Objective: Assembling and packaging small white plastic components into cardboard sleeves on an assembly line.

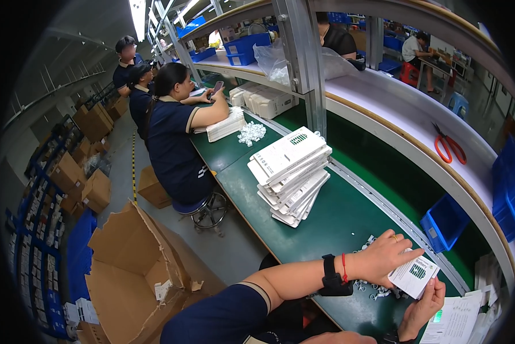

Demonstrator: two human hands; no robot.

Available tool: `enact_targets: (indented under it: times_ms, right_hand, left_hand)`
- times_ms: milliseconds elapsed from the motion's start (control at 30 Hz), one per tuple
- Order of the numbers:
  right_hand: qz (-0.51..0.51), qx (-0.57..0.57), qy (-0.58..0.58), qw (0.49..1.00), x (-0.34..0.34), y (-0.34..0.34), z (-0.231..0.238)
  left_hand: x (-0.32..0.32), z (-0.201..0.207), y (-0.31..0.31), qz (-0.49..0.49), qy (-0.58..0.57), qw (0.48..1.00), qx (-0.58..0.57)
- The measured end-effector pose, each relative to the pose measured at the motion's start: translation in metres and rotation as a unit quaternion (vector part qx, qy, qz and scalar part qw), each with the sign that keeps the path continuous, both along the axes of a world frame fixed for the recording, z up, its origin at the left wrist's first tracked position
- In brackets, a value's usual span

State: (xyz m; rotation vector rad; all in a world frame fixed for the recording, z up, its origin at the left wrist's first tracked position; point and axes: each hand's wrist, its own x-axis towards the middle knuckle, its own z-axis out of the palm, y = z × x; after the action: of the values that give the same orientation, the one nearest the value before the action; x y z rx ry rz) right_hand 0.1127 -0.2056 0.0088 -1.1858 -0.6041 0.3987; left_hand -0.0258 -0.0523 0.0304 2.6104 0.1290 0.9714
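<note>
Both my hands hold a small flat white box [413, 276] with a green printed pattern, above the green table at the right. My left hand [383, 259] grips its left and upper side, fingers stretched across the top edge. At its lower right edge, the fingers of my right hand [426, 307] pinch it. Small white plastic pieces [378, 293] lie scattered on the table under my left hand and beside the box. Farther left stands a tilted stack of similar white boxes [295, 172].
White printed sheets [453, 318] lie right of my right hand. A blue bin [445, 222] sits beyond the box. Red-handled cutters [449, 148] rest on the raised shelf. A big open carton [131, 275] stands at lower left. A seated co-worker [171, 137] holds a phone near another pile of white pieces [252, 133].
</note>
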Motion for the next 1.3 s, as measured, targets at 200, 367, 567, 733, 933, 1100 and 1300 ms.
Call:
enact_targets:
  times_ms: [200,367,567,733,933,1100,1300]
  right_hand:
    - [-0.067,-0.074,-0.088,0.991,-0.001,0.004,-0.001]
    - [0.032,-0.021,-0.051,0.998,-0.019,0.011,0.001]
    - [0.09,-0.013,-0.054,0.994,-0.033,0.015,0.004]
    - [0.086,-0.021,-0.077,0.993,-0.038,0.015,0.013]
    - [0.057,-0.043,-0.205,0.976,-0.037,0.019,0.013]
    - [-0.039,-0.057,-0.226,0.972,-0.034,0.018,0.021]
    - [-0.021,-0.094,-0.253,0.963,-0.021,0.005,0.014]
  left_hand:
    - [0.002,0.001,-0.005,0.03,0.0,0.999,0.02]
    - [0.001,-0.002,-0.006,0.084,-0.014,0.996,-0.007]
    - [0.005,-0.003,-0.01,0.116,-0.046,0.992,-0.013]
    - [0.007,-0.003,-0.017,0.14,-0.06,0.988,-0.009]
    - [0.004,0.005,-0.002,0.123,-0.071,0.99,-0.008]
    - [-0.009,0.023,0.011,0.212,-0.09,0.973,-0.017]
    - [-0.089,0.08,0.011,0.367,-0.082,0.92,0.108]
